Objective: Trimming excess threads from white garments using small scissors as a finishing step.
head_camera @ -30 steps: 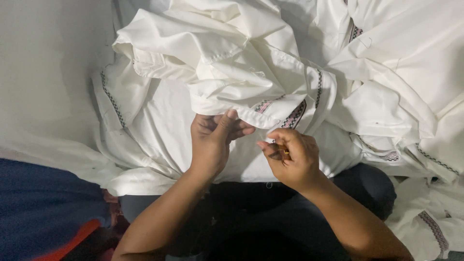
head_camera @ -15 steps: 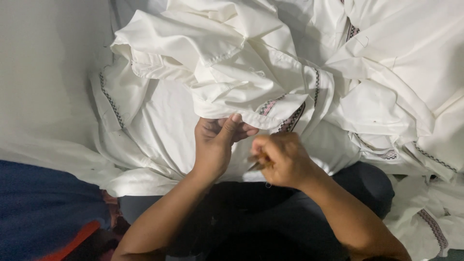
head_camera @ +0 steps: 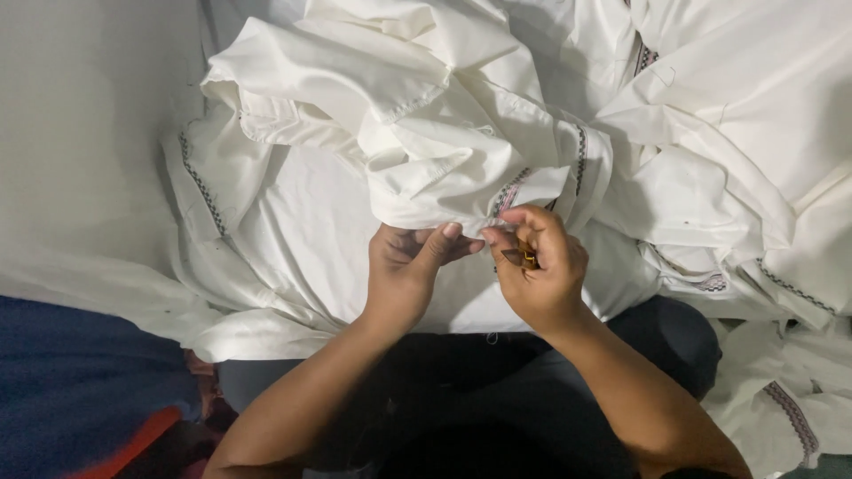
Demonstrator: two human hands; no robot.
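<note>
Both hands meet at the folded edge of a white cotton garment with dark embroidered trim (head_camera: 444,168) heaped just past the lap. Left hand (head_camera: 404,270) pinches the hem between thumb and fingers. Right hand (head_camera: 537,270) is curled around a small brass-coloured thread clipper (head_camera: 522,257), fingertips touching the same hem. Beyond and rightward lie more white embroidered garments (head_camera: 737,115); a blue cloth (head_camera: 80,390) sits near left.

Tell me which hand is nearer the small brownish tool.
Right. The right hand holds the small brownish tool in its curled fingers; the left hand sits beside it, pinching the white cloth's edge, apart from the tool.
</note>
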